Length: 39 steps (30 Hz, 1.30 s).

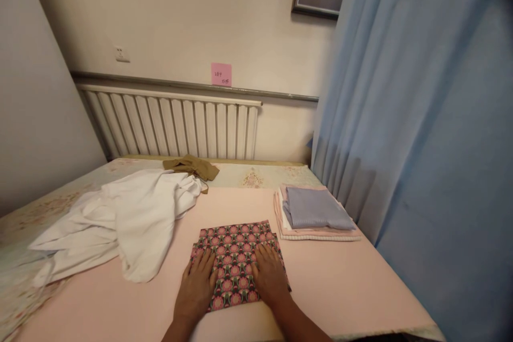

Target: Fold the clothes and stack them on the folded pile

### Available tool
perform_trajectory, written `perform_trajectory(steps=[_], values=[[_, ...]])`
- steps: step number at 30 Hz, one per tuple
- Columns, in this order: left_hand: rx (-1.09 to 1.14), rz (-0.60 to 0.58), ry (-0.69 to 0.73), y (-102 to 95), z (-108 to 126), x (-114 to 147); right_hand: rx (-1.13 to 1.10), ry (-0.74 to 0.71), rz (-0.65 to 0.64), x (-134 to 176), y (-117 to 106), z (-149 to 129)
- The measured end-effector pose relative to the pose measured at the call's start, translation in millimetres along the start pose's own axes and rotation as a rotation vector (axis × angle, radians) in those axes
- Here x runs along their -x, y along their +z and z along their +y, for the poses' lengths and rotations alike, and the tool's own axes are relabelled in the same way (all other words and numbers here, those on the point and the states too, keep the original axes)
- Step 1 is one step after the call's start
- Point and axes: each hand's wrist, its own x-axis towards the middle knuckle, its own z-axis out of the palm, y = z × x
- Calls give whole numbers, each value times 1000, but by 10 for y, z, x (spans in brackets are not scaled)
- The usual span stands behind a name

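A folded cloth with a pink floral pattern on a dark ground (pixel 236 264) lies flat on the pink sheet, near the front. My left hand (pixel 198 280) rests palm down on its left side, fingers stretched out. On the right side of the cloth, my right hand (pixel 269 273) lies flat in the same way, fingers pointing away from me. Neither hand grips anything. Under my palms, parts of the cloth are hidden.
Rumpled white fabric (pixel 136 219) spreads at the left, with a brown garment (pixel 194 165) behind it. To the right sits a stack of folded cloths topped by a grey-blue one (pixel 316 208). A blue curtain (pixel 380 91) hangs along the right; a radiator (pixel 172 123) lines the back wall.
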Motion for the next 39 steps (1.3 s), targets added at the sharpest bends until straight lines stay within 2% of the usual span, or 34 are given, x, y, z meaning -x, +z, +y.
perform_trajectory(steps=[16, 39], values=[[4, 16, -2, -5, 10, 6, -9, -13, 45, 22, 50, 24], [7, 29, 10, 13, -15, 4, 47, -10, 10, 8, -9, -6]])
